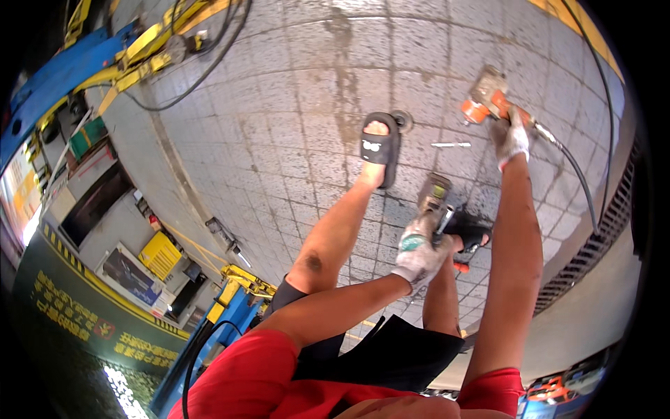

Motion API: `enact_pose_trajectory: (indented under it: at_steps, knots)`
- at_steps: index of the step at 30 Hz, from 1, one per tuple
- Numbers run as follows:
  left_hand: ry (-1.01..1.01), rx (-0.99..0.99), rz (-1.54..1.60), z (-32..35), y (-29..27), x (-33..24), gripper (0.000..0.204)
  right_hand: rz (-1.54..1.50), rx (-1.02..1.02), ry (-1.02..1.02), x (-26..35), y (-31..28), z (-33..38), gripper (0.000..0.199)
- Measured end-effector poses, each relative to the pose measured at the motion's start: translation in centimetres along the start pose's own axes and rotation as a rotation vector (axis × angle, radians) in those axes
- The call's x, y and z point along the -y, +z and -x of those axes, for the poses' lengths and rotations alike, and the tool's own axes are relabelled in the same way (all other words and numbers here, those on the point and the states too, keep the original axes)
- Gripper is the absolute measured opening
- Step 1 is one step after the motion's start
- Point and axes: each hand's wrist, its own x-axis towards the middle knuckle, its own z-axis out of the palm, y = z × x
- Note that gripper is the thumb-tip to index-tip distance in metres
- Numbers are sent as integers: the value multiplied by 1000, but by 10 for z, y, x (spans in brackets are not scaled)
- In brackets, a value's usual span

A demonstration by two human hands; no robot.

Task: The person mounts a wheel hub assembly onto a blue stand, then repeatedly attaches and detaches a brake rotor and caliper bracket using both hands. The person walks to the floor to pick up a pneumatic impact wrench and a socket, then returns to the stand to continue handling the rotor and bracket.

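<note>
My left hand, in a stained white work glove with a green patch, is closed round a metal bar tool with a shiny cylindrical end. Just beyond the fingers is a grey power tool with a yellow-green panel; whether the hand grips it too is unclear. Farther out on the right, my gloved right hand grips an orange and grey air impact wrench near where its hose joins. Between the two hands, a slim silver rod lies on the tiles.
A dark hose runs from the wrench along the right. My sandalled foot stands beside a round metal floor fitting. A slotted drain edges the floor. Blue and yellow lift arms stand at the left, near a yellow case.
</note>
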Motion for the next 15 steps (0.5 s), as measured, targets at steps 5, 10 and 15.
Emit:
enact_pose_trajectory:
  at_steps: [5, 10, 15]
  knots:
    - [128, 476, -444, 7, -26, -21, 51, 1134, -131, -209, -59, 28, -7, 70]
    - [232, 710, -629, 22, -26, -20, 56, 1637, -184, -304, -130, 91, 21, 75]
    - [473, 925, -1029, 52, 24, 25, 63, 1402, -174, -644, -173, 136, 76, 82]
